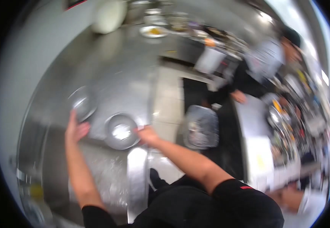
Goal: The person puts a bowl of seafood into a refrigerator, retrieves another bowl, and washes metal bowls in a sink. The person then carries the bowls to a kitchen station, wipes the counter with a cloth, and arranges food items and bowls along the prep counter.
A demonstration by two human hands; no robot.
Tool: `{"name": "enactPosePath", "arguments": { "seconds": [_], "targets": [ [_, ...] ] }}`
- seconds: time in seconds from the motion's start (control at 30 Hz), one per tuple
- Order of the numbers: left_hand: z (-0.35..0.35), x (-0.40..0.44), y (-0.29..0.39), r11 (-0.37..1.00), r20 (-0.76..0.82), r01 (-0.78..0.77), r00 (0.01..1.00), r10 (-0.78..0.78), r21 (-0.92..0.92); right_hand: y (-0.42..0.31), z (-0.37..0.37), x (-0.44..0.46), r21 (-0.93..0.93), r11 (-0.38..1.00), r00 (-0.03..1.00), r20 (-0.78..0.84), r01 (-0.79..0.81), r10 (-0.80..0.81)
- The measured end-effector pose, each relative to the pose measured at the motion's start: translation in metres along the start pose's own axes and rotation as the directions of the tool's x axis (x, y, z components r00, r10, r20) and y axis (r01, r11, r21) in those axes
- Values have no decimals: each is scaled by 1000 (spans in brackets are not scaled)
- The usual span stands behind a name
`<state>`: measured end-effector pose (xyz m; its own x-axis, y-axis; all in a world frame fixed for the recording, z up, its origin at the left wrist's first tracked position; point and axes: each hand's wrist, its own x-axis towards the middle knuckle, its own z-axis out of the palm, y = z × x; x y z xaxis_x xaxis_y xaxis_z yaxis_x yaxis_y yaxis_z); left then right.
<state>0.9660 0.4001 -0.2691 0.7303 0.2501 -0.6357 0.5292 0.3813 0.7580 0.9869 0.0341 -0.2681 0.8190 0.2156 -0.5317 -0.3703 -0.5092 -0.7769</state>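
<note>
My right hand [146,135] grips the right rim of a round metal bowl [115,141], its fingers closed on the edge. The bowl is above the near edge of the steel counter, beside the sink, and bright light reflects inside it. My left hand [77,130] has its fingers stretched and its thumb apart, at the near-left rim of a second round bowl [83,104]. This one looks shiny or see-through; blur hides whether the fingers touch it. Below both hands lies a steel sink basin [104,176] with whitish wet streaks.
The steel counter [125,72] runs away from me, with a plate of yellow food [154,32] and a large white round container [110,16] at its far end. A clear plastic tub [201,127] stands to the right. A co-worker [263,60] leans at a worktable [251,110]; another person's arm [288,198] shows lower right.
</note>
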Motion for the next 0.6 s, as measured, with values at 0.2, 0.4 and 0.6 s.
{"name": "enactPosePath", "arguments": {
  "seconds": [0.2,0.4,0.6],
  "targets": [
    [7,76,-29,959,-127,-213,973,191,-187,34,-64,-43,234,960,988,-52,152,-144],
    [42,7,2,212,-97,-355,313,945,910,63,-146,-97,207,955,931,-340,211,-132],
    [36,-9,4,-4,120,-299,371,921,954,115,-204,-116,458,854,895,-445,248,-21]
  ]
}}
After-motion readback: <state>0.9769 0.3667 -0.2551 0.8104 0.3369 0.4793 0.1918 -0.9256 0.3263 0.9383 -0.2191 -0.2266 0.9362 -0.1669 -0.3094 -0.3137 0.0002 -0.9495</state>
